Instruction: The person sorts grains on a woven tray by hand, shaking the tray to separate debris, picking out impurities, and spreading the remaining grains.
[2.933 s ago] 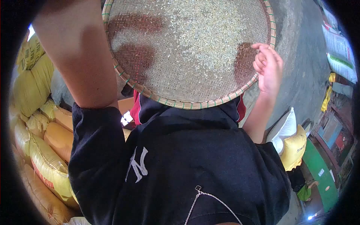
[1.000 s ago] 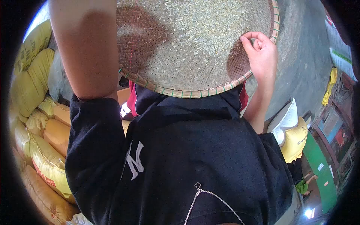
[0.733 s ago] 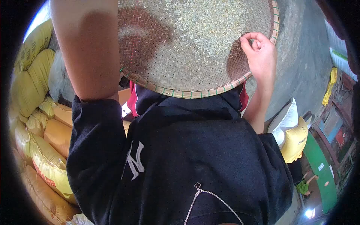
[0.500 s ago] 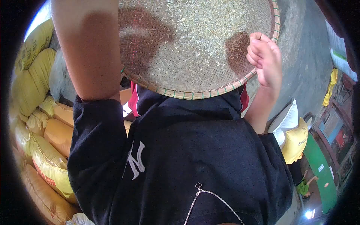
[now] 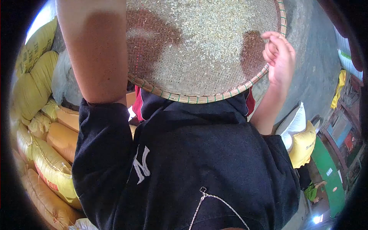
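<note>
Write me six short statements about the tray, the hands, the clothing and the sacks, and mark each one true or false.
1. Pale grains lie spread on the woven tray. True.
2. The tray has no binding along its edge. False: the rim is bound in green at intervals.
3. Both hands are in view. False: the left arm runs out of the top of the picture, so the left hand cannot be seen.
4. The right hand has its fingers curled. True.
5. Yellow sacks are piled on the person's left. True.
6. The person's top is plain white. False: the shirt is black with pale lettering.
</note>
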The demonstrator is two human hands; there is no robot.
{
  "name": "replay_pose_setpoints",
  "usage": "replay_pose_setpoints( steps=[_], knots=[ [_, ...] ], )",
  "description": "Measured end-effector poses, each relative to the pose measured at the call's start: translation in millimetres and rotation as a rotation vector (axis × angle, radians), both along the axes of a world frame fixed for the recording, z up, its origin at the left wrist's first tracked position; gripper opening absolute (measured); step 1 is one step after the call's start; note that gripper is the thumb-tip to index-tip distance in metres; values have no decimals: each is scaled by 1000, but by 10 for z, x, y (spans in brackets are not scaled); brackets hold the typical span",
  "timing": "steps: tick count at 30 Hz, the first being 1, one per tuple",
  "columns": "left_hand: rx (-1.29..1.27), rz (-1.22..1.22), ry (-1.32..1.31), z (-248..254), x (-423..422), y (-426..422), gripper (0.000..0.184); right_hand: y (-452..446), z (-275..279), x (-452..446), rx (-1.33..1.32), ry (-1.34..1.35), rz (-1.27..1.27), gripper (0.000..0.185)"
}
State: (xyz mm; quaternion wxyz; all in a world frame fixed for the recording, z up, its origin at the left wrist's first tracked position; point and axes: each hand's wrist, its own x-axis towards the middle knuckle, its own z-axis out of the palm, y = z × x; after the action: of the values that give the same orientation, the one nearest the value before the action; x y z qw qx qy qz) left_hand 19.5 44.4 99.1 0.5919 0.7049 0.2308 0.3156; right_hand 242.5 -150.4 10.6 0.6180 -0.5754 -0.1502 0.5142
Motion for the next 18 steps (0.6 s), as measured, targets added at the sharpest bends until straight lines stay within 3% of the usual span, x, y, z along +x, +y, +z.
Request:
replay_pose_setpoints(
  steps=[2,5,10,18],
  knots=[
    [2,-7,-15,-8,6,10,66,82,-49,-120,-138,-527,-44,14],
    [6,-15,-35,-18,-2,47,66,159,-42,-240,-158,-639,84,14],
    [8,-20,-56,-4,-35,100,66,161,-149,-296,-107,-556,150,12],
    [9,-45,-106,-19,-25,203,66,156,-78,-286,-188,-826,206,12]
  ],
)
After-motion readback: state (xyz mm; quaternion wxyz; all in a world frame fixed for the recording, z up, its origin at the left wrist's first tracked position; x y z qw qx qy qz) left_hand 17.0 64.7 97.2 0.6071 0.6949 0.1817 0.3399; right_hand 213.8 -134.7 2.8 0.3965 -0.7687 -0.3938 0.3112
